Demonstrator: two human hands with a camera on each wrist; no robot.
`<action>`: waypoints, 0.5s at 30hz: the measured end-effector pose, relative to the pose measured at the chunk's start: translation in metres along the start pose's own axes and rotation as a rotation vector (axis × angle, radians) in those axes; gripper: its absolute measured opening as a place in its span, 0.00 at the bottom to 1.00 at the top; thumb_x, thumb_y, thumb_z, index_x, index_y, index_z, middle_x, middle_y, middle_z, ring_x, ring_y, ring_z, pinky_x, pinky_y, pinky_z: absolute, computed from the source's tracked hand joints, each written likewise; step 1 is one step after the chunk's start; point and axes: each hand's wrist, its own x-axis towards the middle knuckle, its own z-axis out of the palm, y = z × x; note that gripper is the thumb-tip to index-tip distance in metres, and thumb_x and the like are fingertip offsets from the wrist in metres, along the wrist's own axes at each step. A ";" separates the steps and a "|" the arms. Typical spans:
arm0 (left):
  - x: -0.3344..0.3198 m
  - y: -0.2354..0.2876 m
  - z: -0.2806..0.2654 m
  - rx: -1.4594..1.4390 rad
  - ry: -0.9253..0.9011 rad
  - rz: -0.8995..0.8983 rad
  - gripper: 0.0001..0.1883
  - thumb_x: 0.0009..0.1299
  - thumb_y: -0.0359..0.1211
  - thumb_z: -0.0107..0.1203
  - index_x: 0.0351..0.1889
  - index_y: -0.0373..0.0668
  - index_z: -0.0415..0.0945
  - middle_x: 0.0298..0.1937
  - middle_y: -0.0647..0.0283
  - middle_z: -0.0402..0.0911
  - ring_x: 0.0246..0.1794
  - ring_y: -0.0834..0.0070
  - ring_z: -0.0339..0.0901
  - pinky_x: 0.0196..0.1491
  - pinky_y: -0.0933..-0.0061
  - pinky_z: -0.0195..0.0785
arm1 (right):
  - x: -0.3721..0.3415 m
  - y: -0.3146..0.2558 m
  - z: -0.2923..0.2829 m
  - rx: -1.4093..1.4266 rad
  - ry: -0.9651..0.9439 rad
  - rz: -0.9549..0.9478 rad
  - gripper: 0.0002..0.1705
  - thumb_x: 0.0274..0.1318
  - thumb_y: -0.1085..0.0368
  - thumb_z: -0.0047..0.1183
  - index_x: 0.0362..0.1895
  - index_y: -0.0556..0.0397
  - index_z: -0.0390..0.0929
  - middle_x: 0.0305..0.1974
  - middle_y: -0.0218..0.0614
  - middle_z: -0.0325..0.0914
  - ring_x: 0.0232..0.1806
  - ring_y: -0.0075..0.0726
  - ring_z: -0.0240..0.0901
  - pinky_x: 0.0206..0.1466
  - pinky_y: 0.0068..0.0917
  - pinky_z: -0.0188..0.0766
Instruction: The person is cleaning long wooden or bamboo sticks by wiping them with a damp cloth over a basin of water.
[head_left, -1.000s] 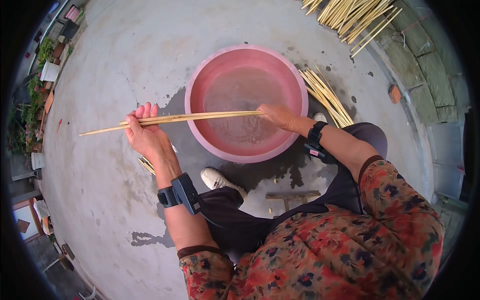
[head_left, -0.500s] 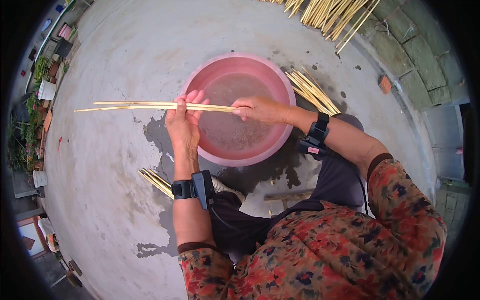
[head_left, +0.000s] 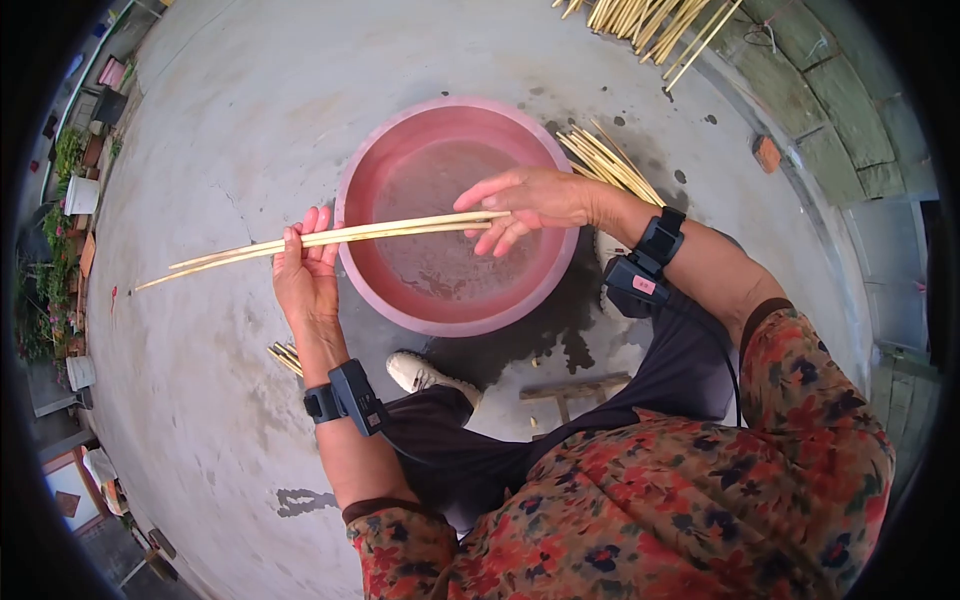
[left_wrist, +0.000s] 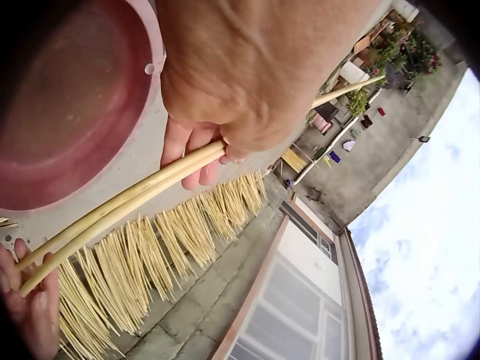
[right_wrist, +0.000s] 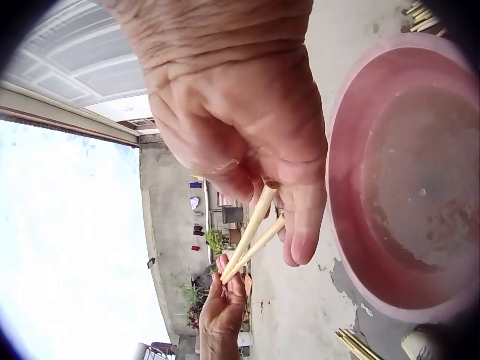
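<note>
Two long, pale peeled sticks [head_left: 390, 230] lie side by side across the front of a pink basin [head_left: 450, 328] with cloudy water in it. My left hand [head_left: 308, 275] pinches them left of the basin, thumb over the top and fingers beneath, as the left wrist view also shows. The far ends stick out to the left beyond that hand. Over the basin, my right hand [head_left: 540, 198] is spread, its fingers extended around the near ends. In the right wrist view those stick ends [right_wrist: 251, 225] rest against the palm and fingers, slightly parted.
A bundle of sticks [head_left: 612, 165] lies right of the basin, and a small one [head_left: 284, 358] lies on the left. Many more sticks [head_left: 650, 25] are spread along the wall. A low wooden stool [head_left: 575, 388] stands between the legs. A brick [head_left: 767, 153] sits far right.
The left hand slid right along the sticks, then back to the left. The right hand has gone from gripping the stick ends to spreading its fingers.
</note>
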 end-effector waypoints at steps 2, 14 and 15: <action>0.000 -0.005 0.004 0.020 -0.021 -0.023 0.09 0.69 0.31 0.39 0.34 0.33 0.63 0.46 0.42 0.69 0.49 0.52 0.69 0.48 0.49 0.69 | -0.003 0.009 0.001 0.057 0.081 -0.024 0.23 0.57 0.62 0.34 0.53 0.67 0.57 0.43 0.52 0.65 0.37 0.43 0.72 0.41 0.30 0.72; -0.011 -0.036 0.029 0.024 -0.216 -0.040 0.10 0.70 0.33 0.36 0.34 0.35 0.63 0.47 0.41 0.68 0.54 0.51 0.65 0.52 0.49 0.65 | 0.013 0.043 0.009 -0.800 0.643 -0.072 0.27 0.60 0.47 0.28 0.27 0.58 0.68 0.20 0.45 0.67 0.24 0.49 0.64 0.33 0.41 0.60; -0.013 -0.037 0.031 0.011 -0.238 -0.046 0.10 0.70 0.33 0.36 0.34 0.35 0.63 0.47 0.41 0.68 0.54 0.51 0.65 0.52 0.49 0.65 | 0.013 0.046 0.013 -0.782 0.649 -0.110 0.27 0.60 0.47 0.28 0.27 0.58 0.67 0.21 0.46 0.67 0.25 0.50 0.64 0.33 0.42 0.60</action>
